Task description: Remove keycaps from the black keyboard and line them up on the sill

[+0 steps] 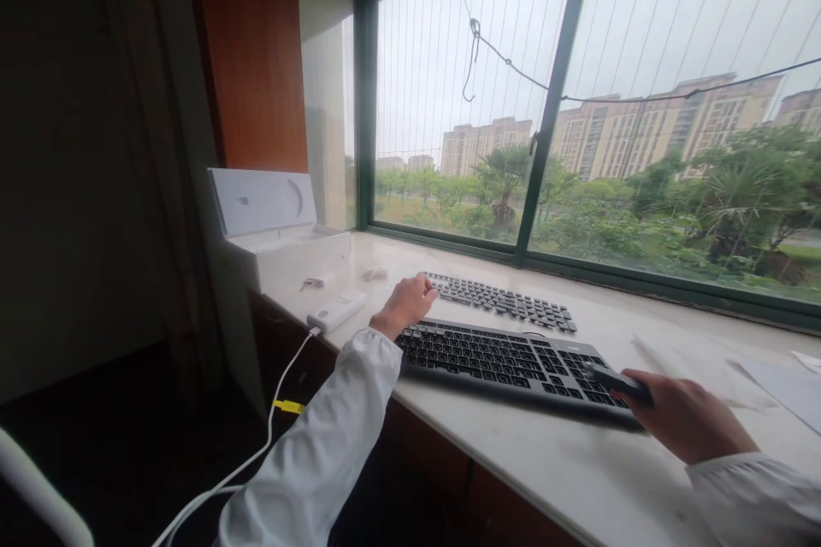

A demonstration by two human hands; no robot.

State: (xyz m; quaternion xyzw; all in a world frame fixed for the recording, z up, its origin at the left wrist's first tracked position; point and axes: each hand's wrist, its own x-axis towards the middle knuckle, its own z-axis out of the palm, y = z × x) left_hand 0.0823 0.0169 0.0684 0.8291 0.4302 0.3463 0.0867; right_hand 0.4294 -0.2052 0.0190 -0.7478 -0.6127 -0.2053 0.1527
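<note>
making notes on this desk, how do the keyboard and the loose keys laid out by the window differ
The keyboard sits in one dark frame; the loose keys are separate pieces lying directly on the white counter.
The keyboard covers more area than the loose keys.
The keyboard lies nearer the counter's front edge; the loose keys, nearer the window.
Both look dark and stretch lengthwise.

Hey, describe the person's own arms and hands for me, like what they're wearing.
The left sleeve and right sleeve are long, loose and pale, whitish, with no visible markings. The left cuff looks gathered at the wrist. The left hand and right hand show no gloves.
</note>
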